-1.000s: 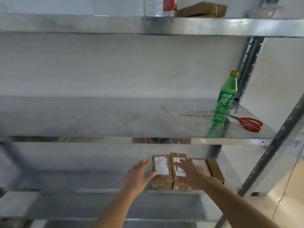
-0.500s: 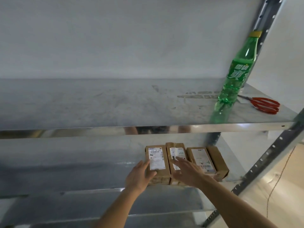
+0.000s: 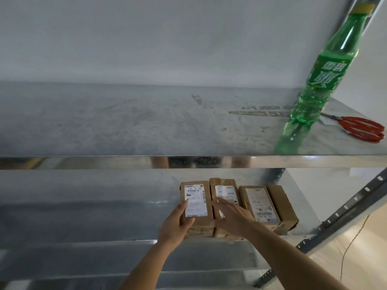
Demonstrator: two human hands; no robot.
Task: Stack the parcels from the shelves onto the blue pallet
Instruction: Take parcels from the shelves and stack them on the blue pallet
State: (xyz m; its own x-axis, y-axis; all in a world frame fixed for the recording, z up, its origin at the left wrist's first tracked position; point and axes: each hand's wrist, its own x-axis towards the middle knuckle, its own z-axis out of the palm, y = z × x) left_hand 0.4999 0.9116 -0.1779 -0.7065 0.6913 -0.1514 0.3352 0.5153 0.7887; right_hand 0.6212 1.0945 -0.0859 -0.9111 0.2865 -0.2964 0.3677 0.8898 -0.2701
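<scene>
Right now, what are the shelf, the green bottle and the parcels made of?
The shelf looks like dull grey metal: its front edge mirrors things. The green bottle seems clear plastic, see-through with a yellow cap. The parcels look like brown cardboard with white paper labels, possibly taped.

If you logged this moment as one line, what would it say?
step: picking parcels | left hand: grips leftmost parcel | right hand: flat on middle parcel | pallet: out of view
</scene>
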